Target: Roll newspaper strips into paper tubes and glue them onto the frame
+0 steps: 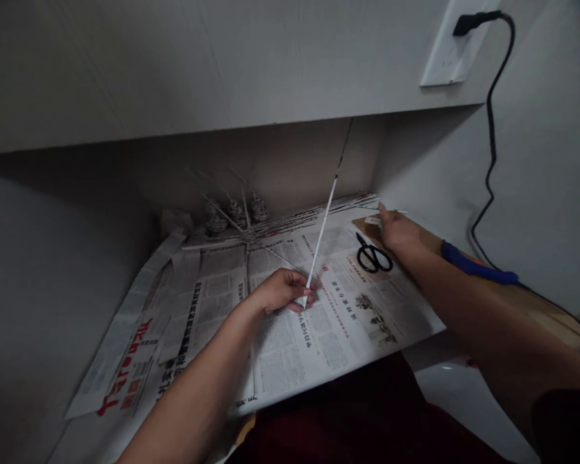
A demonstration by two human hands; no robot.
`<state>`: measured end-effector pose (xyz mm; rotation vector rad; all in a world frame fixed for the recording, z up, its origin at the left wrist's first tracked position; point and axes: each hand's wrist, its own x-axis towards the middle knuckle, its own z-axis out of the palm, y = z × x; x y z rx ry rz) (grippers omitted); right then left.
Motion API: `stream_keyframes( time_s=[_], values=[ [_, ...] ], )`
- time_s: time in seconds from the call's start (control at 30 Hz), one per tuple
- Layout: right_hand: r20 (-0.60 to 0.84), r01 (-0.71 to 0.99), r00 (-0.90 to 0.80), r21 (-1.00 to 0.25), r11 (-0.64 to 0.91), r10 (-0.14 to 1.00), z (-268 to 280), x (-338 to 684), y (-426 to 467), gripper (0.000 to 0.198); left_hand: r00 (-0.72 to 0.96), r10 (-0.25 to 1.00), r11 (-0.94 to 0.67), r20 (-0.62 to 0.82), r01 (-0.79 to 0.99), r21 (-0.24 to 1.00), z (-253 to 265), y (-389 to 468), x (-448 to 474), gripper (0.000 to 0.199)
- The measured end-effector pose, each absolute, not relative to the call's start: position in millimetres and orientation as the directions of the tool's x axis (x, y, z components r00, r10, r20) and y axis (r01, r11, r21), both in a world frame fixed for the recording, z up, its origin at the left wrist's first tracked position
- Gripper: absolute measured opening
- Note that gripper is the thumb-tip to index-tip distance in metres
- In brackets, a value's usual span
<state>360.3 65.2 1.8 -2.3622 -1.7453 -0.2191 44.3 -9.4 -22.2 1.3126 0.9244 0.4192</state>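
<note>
My left hand [285, 291] is closed around the lower end of a long, thin rolled-newspaper stick [323, 225], which slants up toward the cabinet. Its wider, pointed end shows below my fingers. At the far right of the board, my right hand [397, 229] is closed with its fingertips at a thin paper stick [367, 207] by the ends of a pile of rolled-newspaper sticks [299, 218]. Black-handled scissors [373, 258] lie on the newspaper [275, 322], just left of my right wrist. Several sticks cross and fan out from one point [246, 236] at the back left.
Three small woven-looking cones [236, 211] stand at the back. Newspaper strips [140, 303] lie along the left side. A tool with a blue handle [478, 264] is beyond my right forearm. The cabinet edge overhangs, and a black cord [492, 129] hangs from a wall socket [447, 58].
</note>
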Motion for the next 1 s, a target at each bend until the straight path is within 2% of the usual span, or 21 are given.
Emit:
stream_keyframes(
  time_s=[0.07, 0.1, 0.17, 0.23, 0.3, 0.37, 0.47, 0.67, 0.83, 1.0],
  values=[
    [0.344, 0.953, 0.295, -0.172, -0.250, 0.891, 6, 339, 60, 0.047, 0.590, 0.736, 0.249, -0.332, 0.221, 0.943, -21, -10, 44, 0.039],
    [0.360, 0.952, 0.254, -0.258, -0.166, 0.898, 7, 326, 57, 0.042, 0.586, 0.741, 0.247, -0.327, 0.215, 0.945, -21, -10, 44, 0.039],
    [0.231, 0.837, 0.075, -0.544, 0.064, 0.970, 7, 297, 51, 0.034, 0.576, 0.752, 0.245, -0.320, 0.205, 0.947, -21, -10, 43, 0.038],
    [0.019, 0.467, -0.188, -0.878, 0.106, 0.982, 4, 270, 45, 0.039, 0.573, 0.755, 0.247, -0.319, 0.202, 0.948, -21, -9, 41, 0.039],
    [-0.037, 0.117, -0.425, -0.993, 0.015, 0.905, -3, 250, 42, 0.040, 0.575, 0.750, 0.252, -0.326, 0.207, 0.945, -23, -8, 40, 0.039],
    [-0.011, -0.073, -0.473, -0.996, -0.052, 0.881, -11, 239, 40, 0.040, 0.575, 0.747, 0.258, -0.334, 0.212, 0.943, -25, -7, 41, 0.039],
    [-0.004, -0.166, -0.411, -0.983, -0.079, 0.911, -23, 236, 41, 0.036, 0.554, 0.754, 0.274, -0.354, 0.225, 0.935, -27, -6, 42, 0.041],
    [0.016, -0.184, -0.262, -0.982, -0.034, 0.965, -35, 238, 44, 0.033, 0.497, 0.788, 0.242, -0.363, 0.292, 0.925, -21, -7, 45, 0.043],
    [0.068, -0.192, -0.133, -0.981, 0.042, 0.989, -35, 235, 44, 0.031, 0.506, 0.815, 0.110, -0.282, 0.344, 0.933, -20, -3, 39, 0.037],
    [0.090, -0.183, -0.070, -0.980, 0.076, 0.993, -38, 234, 45, 0.035, 0.406, 0.884, 0.103, -0.230, 0.311, 0.945, -20, 7, 26, 0.028]
  ],
)
